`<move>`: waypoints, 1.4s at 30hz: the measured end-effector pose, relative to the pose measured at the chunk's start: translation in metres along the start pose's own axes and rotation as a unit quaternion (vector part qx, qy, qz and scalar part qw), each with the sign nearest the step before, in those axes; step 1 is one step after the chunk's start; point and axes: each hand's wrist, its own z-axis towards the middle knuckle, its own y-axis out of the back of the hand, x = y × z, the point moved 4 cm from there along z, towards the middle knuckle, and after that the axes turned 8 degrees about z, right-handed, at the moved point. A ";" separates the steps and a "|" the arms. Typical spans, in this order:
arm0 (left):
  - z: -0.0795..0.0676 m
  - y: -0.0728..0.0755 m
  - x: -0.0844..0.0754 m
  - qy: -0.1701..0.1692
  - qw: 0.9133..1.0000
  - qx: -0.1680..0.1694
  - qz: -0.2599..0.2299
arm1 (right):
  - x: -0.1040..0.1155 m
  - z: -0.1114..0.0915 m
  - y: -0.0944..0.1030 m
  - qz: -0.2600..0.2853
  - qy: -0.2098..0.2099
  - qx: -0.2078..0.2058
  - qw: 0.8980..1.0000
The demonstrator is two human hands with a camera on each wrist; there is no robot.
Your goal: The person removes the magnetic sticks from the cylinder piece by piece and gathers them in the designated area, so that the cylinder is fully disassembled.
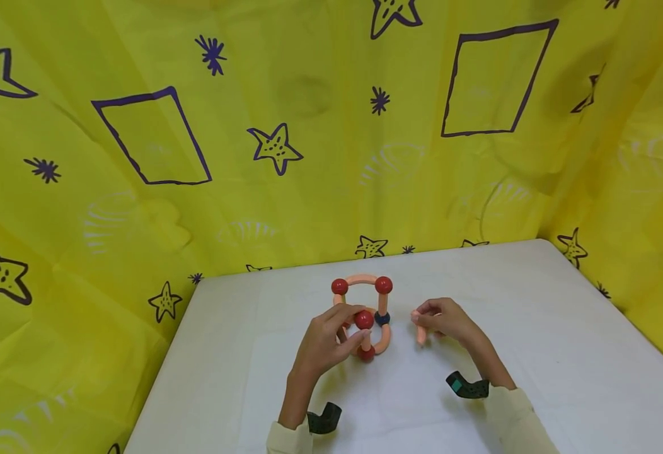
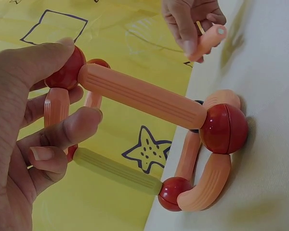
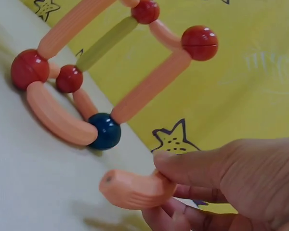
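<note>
On the white table stands a frame of magnetic building sticks and balls, its upright sticks joining red balls below and above. My left hand (image 1: pixel 321 343) grips the near top red ball (image 2: pixel 66 69), thumb and fingers around it. Under that ball runs a straight orange stick (image 2: pixel 144 96) down to a red ball (image 2: pixel 225 128) at the base. One base ball is dark blue (image 3: pixel 105 131), and one upright stick is green (image 3: pixel 108 43). To the right of the frame, apart from it, my right hand (image 1: pixel 449 320) pinches a curved orange stick (image 3: pixel 135 190) by one end.
The white table (image 1: pixel 235 372) reaches back to a yellow patterned curtain (image 1: pixel 320 208), which also hangs along the left and right sides. Each wrist bears a black band device, the left (image 1: pixel 324 419) and the right (image 1: pixel 467 385).
</note>
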 end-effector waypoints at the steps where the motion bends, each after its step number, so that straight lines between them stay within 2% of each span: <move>1: 0.000 0.000 0.000 0.001 1.000 0.000 0.000 | -0.002 0.001 0.001 -0.016 -0.004 -0.011 1.000; 5: 0.000 0.000 0.001 0.005 1.000 0.002 0.001 | -0.009 0.004 0.002 -0.067 -0.021 -0.043 0.997; 9: 0.000 0.000 0.000 0.008 1.000 0.002 0.000 | -0.012 0.005 0.003 -0.088 -0.026 -0.065 0.994; 17: -0.002 0.000 0.000 0.020 1.000 0.007 -0.005 | -0.018 0.004 0.005 -0.083 -0.007 -0.100 0.991; 28: -0.001 0.000 0.000 -0.003 1.000 -0.005 0.001 | -0.020 0.007 0.007 -0.069 -0.011 -0.127 0.989; 38: -0.001 -0.001 0.000 0.020 1.000 0.011 -0.002 | -0.020 0.006 0.007 -0.075 -0.012 -0.143 0.987; 42: -0.001 -0.001 0.000 0.020 1.000 0.013 -0.001 | -0.020 0.006 0.007 -0.079 -0.011 -0.149 0.986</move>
